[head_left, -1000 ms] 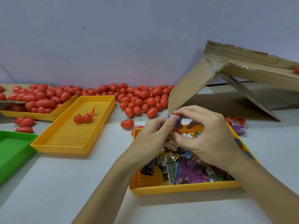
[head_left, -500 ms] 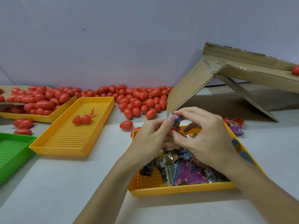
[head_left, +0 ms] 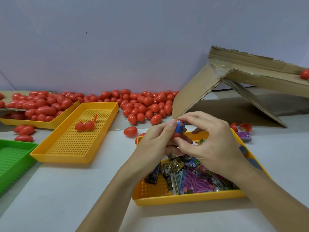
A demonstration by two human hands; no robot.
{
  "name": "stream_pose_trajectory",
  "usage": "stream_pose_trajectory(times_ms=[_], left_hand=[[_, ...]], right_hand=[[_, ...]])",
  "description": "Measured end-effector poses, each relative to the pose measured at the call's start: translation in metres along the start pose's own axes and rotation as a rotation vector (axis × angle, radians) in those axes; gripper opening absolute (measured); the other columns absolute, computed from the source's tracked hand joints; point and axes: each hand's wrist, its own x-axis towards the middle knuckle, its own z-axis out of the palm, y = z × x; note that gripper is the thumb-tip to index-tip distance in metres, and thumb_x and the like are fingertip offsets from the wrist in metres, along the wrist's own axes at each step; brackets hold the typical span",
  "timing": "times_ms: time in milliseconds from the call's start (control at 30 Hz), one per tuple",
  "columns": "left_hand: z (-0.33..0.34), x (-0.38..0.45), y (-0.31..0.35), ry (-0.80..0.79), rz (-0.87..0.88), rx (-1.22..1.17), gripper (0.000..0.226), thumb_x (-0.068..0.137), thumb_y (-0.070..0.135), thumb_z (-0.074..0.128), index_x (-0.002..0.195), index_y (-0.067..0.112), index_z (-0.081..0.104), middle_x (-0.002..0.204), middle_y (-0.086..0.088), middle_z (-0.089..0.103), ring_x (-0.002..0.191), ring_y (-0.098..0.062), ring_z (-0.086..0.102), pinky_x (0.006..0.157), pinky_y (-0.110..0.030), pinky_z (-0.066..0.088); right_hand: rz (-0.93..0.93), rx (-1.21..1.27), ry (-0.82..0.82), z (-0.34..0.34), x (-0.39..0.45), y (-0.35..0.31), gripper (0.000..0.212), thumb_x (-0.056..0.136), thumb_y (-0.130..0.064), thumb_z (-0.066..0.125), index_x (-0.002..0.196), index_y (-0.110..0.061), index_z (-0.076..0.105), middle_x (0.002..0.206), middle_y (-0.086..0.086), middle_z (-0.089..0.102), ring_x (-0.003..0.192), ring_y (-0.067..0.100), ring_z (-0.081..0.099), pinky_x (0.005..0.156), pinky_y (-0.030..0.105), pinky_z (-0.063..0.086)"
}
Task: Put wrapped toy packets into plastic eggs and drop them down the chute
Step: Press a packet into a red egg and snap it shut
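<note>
Left hand (head_left: 155, 144) and right hand (head_left: 212, 144): both pinching one blue packet (head_left: 180, 128) seated in red egg half (head_left: 176, 135), above packet tray (head_left: 184, 199). Trays: three yellow, one green (head_left: 11, 158). Loose eggs (head_left: 147, 106) too many to count. Cardboard chute (head_left: 250, 76) behind, one egg (head_left: 304, 74) on it.

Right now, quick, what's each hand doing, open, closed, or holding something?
Left hand: closed, gripping the red egg half with the blue packet in it.
Right hand: closed, pinching that same packet.
</note>
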Motion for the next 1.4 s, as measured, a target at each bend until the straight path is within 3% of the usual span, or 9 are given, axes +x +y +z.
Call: stream_pose_trajectory(times_ms=[100, 367, 467, 633, 733, 967, 1100, 1300, 1400], left_hand=[[-0.0003, -0.0001, -0.0008, -0.006, -0.003, -0.024, 0.041, 0.099, 0.043, 0.044, 0.12, 0.014, 0.064, 0.097, -0.016, 0.075, 0.096, -0.026, 0.073, 0.082, -0.036, 0.061], [-0.0011, 0.0006, -0.003, -0.015, -0.036, -0.064, 0.049, 0.094, 0.049, 0.049, 0.126, 0.014, 0.06, 0.108, -0.018, 0.074, 0.105, -0.032, 0.071, 0.088, -0.041, 0.059], [-0.0019, 0.0, -0.0023, -0.027, -0.04, -0.085, 0.047, 0.098, 0.042, 0.045, 0.131, 0.012, 0.057, 0.111, -0.02, 0.072, 0.106, -0.034, 0.07, 0.089, -0.042, 0.059], [-0.0004, 0.0013, 0.002, 0.019, -0.097, -0.192, 0.043, 0.093, 0.039, 0.048, 0.109, 0.003, 0.065, 0.094, -0.022, 0.074, 0.08, -0.027, 0.073, 0.067, -0.032, 0.061], [-0.0015, 0.0007, 0.0021, -0.004, -0.083, -0.192, 0.039, 0.095, 0.034, 0.046, 0.099, 0.002, 0.068, 0.089, -0.021, 0.074, 0.076, -0.024, 0.072, 0.066, -0.028, 0.06], [-0.0025, 0.0004, 0.0028, -0.003, -0.05, -0.171, 0.051, 0.097, 0.032, 0.043, 0.114, -0.013, 0.061, 0.106, -0.028, 0.072, 0.095, -0.034, 0.073, 0.084, -0.04, 0.061], [-0.0025, -0.001, 0.0043, 0.031, -0.053, -0.17, 0.046, 0.098, 0.03, 0.045, 0.113, -0.009, 0.065, 0.106, -0.026, 0.072, 0.097, -0.037, 0.072, 0.081, -0.039, 0.062], [0.0047, 0.0002, 0.0029, 0.105, -0.012, 0.104, 0.04, 0.094, 0.038, 0.051, 0.108, 0.005, 0.069, 0.092, -0.02, 0.074, 0.082, -0.022, 0.073, 0.062, -0.026, 0.057], [0.006, 0.0003, -0.0007, 0.108, 0.004, 0.234, 0.039, 0.101, 0.035, 0.045, 0.107, 0.003, 0.067, 0.089, -0.018, 0.074, 0.079, -0.026, 0.072, 0.066, -0.036, 0.06]], right_hand=[[-0.005, -0.016, 0.019, 0.002, -0.0004, -0.0004, 0.036, 0.082, -0.023, 0.077, 0.116, -0.013, 0.071, 0.109, -0.007, 0.068, 0.103, 0.007, 0.062, 0.076, 0.015, 0.05], [-0.002, 0.015, 0.029, 0.0031, -0.0007, -0.0006, 0.035, 0.083, -0.02, 0.078, 0.116, -0.012, 0.07, 0.108, -0.005, 0.068, 0.103, 0.009, 0.063, 0.076, 0.022, 0.054], [0.005, 0.026, 0.022, 0.0033, -0.0004, -0.0004, 0.037, 0.083, -0.021, 0.077, 0.118, -0.012, 0.069, 0.11, -0.006, 0.067, 0.104, 0.009, 0.063, 0.077, 0.026, 0.055], [0.042, 0.102, 0.014, -0.0014, 0.0013, 0.0014, 0.038, 0.083, -0.021, 0.076, 0.119, -0.014, 0.07, 0.112, -0.009, 0.068, 0.108, 0.009, 0.062, 0.076, 0.027, 0.056], [0.048, 0.125, 0.003, -0.0006, 0.0007, 0.0014, 0.039, 0.083, -0.021, 0.077, 0.12, -0.015, 0.069, 0.113, -0.009, 0.068, 0.108, 0.01, 0.063, 0.077, 0.028, 0.056], [0.043, 0.119, 0.049, 0.0033, -0.0006, 0.0007, 0.043, 0.082, -0.021, 0.078, 0.123, -0.012, 0.068, 0.113, -0.005, 0.068, 0.107, 0.007, 0.063, 0.076, 0.024, 0.058], [0.039, 0.122, 0.034, 0.0027, -0.0007, 0.0009, 0.042, 0.083, -0.022, 0.077, 0.123, -0.013, 0.068, 0.113, -0.007, 0.068, 0.108, 0.007, 0.063, 0.079, 0.026, 0.058], [-0.039, 0.012, -0.031, 0.0023, -0.0001, 0.0009, 0.037, 0.083, -0.02, 0.074, 0.119, -0.014, 0.069, 0.113, -0.008, 0.068, 0.107, 0.004, 0.062, 0.086, 0.015, 0.05], [-0.064, -0.005, -0.06, 0.0032, -0.001, 0.0018, 0.04, 0.082, -0.018, 0.076, 0.121, -0.015, 0.067, 0.113, -0.008, 0.069, 0.107, -0.002, 0.06, 0.089, 0.008, 0.045]])
